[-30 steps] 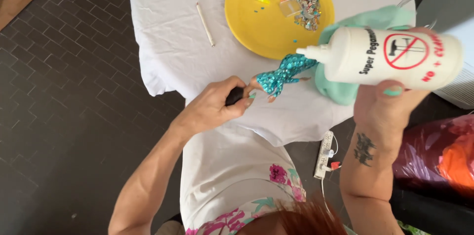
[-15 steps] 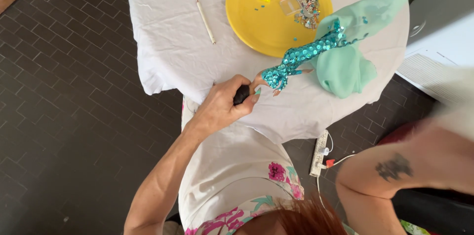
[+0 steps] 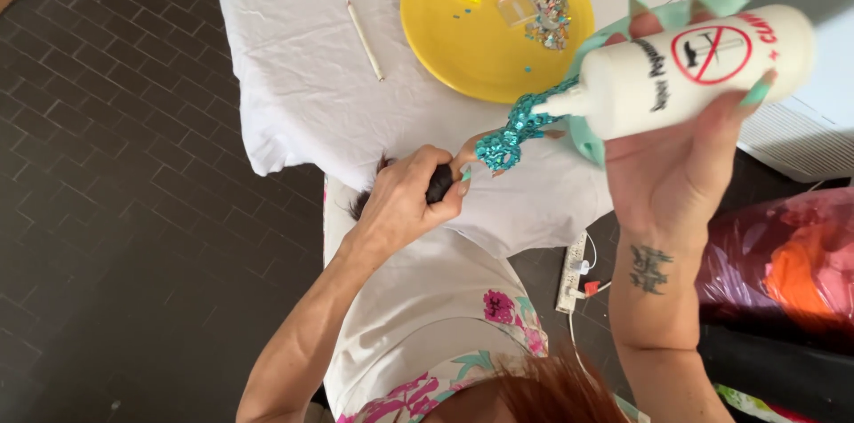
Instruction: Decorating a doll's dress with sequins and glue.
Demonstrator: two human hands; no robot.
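My right hand (image 3: 676, 165) grips a white glue bottle (image 3: 685, 67) held sideways, its nozzle pointing left at a teal sequined piece (image 3: 516, 134). My left hand (image 3: 409, 201) is closed around a dark handle (image 3: 439, 183) at the lower end of that sequined piece, near the front edge of the white tablecloth (image 3: 302, 85). A mint green fabric shape (image 3: 587, 134) lies behind the bottle and is mostly hidden by it.
A yellow plate (image 3: 471, 40) with several loose sequins sits at the back of the table. A thin white stick (image 3: 365, 40) lies to its left. A power strip (image 3: 571, 272) rests on the dark tiled floor, with coloured bags (image 3: 783, 263) at right.
My right hand swung down and away with the bottle, then came back up; the nozzle now points at the sequined piece again. My left hand has kept its hold.
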